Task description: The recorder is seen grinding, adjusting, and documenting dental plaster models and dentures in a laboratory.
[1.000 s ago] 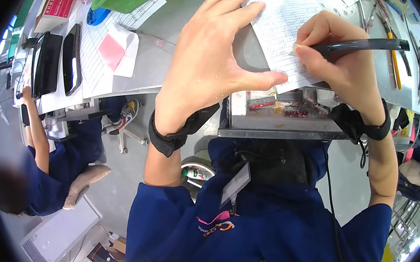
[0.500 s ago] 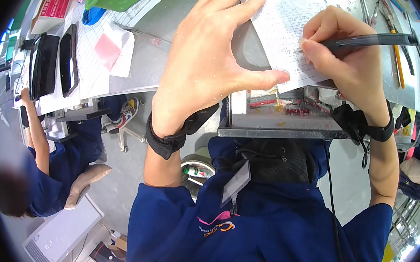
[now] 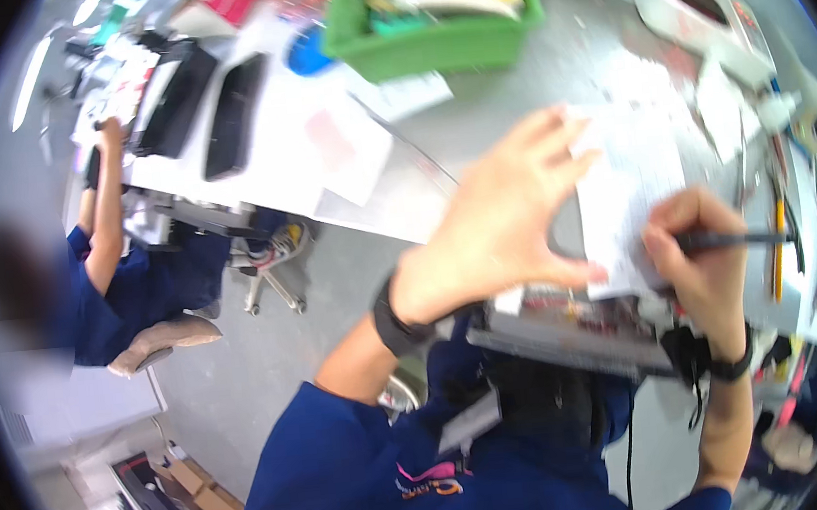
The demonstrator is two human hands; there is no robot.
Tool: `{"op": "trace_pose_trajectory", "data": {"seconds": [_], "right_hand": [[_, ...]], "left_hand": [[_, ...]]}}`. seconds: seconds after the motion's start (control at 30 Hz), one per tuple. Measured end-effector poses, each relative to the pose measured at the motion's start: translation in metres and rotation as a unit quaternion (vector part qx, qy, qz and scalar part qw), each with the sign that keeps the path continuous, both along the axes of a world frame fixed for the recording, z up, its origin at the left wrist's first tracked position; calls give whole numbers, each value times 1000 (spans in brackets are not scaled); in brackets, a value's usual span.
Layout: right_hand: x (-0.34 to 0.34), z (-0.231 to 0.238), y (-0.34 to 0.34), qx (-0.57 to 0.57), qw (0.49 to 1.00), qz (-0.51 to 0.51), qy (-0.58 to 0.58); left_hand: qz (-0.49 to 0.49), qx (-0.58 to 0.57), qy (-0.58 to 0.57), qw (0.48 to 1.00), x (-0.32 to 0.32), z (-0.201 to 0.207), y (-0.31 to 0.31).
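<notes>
A white sheet of paper (image 3: 627, 178) lies on the grey metal tabletop, blurred by motion, so its marks are hard to make out. My left hand (image 3: 511, 209) rests along its left side, fingers and thumb spread, fingertips touching the sheet's left edge. Over the sheet's lower right part, my right hand (image 3: 698, 254) pinches a dark pen (image 3: 742, 238), whose barrel points right. The pen's tip is hidden by my fingers. Below the sheet, an open drawer (image 3: 571, 338) juts out from the table toward me, with small reddish and grey pieces in it.
A green bin (image 3: 430, 54) with yellow and white contents stands at the back. Dark flat devices (image 3: 234, 115) and papers lie left. To the right are a yellow pencil (image 3: 778, 247), tools and a white box-shaped device (image 3: 697, 1). A co-worker (image 3: 128, 270) sits at the left.
The view has shifted, so the table and my hands appear lower and more of the green bin shows. My left hand stays spread on the sheet's edge; my right still holds the pen.
</notes>
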State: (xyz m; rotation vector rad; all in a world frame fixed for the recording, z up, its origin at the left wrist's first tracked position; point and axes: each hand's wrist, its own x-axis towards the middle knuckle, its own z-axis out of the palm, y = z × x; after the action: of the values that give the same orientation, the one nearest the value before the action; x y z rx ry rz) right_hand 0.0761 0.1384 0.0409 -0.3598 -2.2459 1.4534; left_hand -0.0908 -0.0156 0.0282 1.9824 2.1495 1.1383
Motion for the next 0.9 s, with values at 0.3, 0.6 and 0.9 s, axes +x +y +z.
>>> {"op": "trace_pose_trajectory", "data": {"seconds": [0.3,0.6,0.9], "right_hand": [[-3,6,-7,-19,999,24,-31],[4,5,0,-3,999,24,-24],[1,-1,5,-11,1000,15,-4]], "left_hand": [[-6,-35,-56,998,2,6,-4],[-19,-26,-67,997,5,2,2],[28,-24,-9,999,1,2,0]]}}
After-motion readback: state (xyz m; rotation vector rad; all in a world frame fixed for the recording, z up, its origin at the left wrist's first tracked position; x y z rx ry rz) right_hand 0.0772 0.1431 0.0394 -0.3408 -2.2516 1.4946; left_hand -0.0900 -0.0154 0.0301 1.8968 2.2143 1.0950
